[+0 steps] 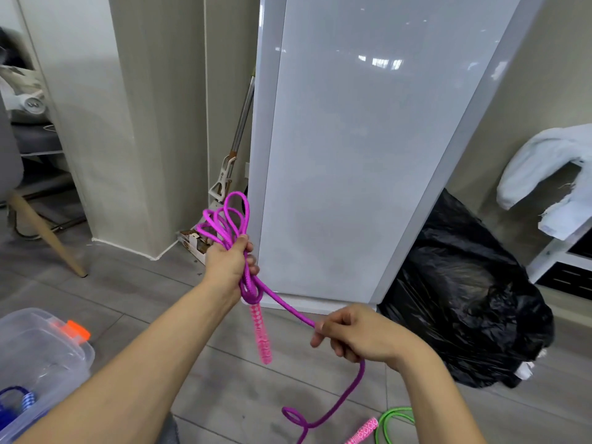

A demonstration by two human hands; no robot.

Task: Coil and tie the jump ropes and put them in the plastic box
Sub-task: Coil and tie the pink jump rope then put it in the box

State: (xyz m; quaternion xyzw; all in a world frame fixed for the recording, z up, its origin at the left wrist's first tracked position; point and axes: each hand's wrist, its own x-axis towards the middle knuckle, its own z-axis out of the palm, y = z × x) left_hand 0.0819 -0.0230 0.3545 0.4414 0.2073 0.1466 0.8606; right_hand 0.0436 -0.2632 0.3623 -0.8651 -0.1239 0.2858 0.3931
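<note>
Near me: clear plastic box low left on the floor, a blue rope inside. Green rope lies on the floor, low right. Right hand is curled around the purple rope – the tail drops to the floor. Left hand is fisted on the coiled loops, with a wrap below the fist and a pink handle hanging. Behind – black bag, white panel.

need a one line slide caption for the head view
Left hand grips a coiled purple jump rope while the right hand holds its free length taut; plastic box at lower left.
</note>
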